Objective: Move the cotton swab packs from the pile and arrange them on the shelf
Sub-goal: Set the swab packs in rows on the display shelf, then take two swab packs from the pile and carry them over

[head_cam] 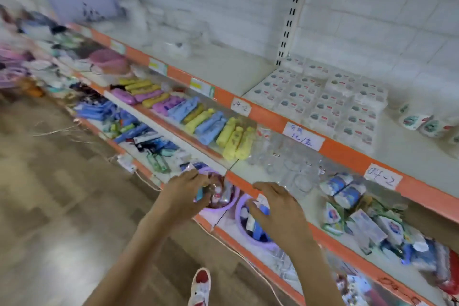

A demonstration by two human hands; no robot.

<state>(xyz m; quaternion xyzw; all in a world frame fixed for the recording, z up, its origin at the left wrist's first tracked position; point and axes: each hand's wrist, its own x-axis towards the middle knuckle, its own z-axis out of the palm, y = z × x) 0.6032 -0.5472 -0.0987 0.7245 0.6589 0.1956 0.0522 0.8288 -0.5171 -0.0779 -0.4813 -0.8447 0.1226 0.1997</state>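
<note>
The left hand (185,192) reaches down over a purple basin (224,202) on a lower shelf, its fingers curled around something small with a blue edge; blur keeps me from saying what the item is. The right hand (278,208) hovers above a second purple basin (242,221) just beside the first, fingers bent downward among the small packets inside. Whether it has closed on one of them I cannot tell. Below the arms, a red and white shoe (200,285) stands on the wooden floor (49,206).

To the right on the same shelf level lies a loose heap of blue and white packets (360,226). One shelf up are clear plastic packs (285,164), then yellow, blue and purple rolls (211,124) running off to the left. On the top shelf (223,69), behind its orange edge strip (347,151) with handwritten labels, white cotton swab packs (320,102) sit in neat rows, with bare shelf beyond them on the left.

The pile the task speaks of is not plain from here; the basins may hold more swab packs, but their contents are too smeared to name. The likeliest slip is lifting the wrong item from such mixed clutter. A handful snatched from the basin could also spill packets to the floor, and a careless reach up could knock the tidy rows askew.
</note>
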